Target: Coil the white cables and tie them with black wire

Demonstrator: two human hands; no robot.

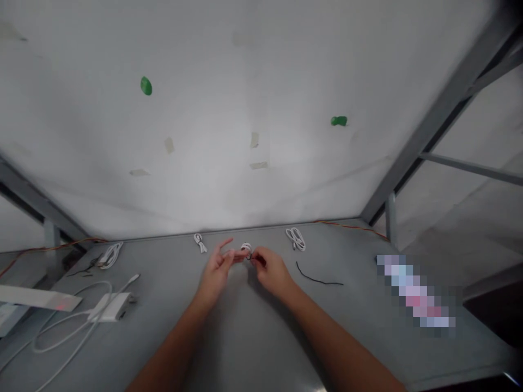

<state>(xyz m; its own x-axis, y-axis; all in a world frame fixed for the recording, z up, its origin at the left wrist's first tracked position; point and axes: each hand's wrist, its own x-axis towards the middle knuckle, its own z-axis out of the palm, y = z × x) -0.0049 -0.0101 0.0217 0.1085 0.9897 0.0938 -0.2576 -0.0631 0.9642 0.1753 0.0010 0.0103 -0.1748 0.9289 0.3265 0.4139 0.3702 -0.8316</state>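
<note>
The right hand (269,269) and left hand (214,275) are held together above the centre of the tabletop (245,332), a smooth grey sheet with a dull finish. Between them is a small white cable coil (245,248), a tight loop of round, flexible cord, with a thin dark tie (249,257) at its lower part. The right grip is closed on the coil and tie. The left grip is partly open, with the index finger raised; its other fingers reach the coil, but whether they hold it cannot be determined.

Two bundled white cables (200,242) (295,238) lie beyond the hands, near the far edge. A thin black wire (318,279) lies in a loose curve right of the right hand. On the left are a third bundled white cable (110,255) and a white rectangular power adapter (110,306) with a long looped cord (69,332). A pale paper strip (36,298) rests at the left edge. A pixelated object (414,294) lies at right; its form cannot be determined.
</note>
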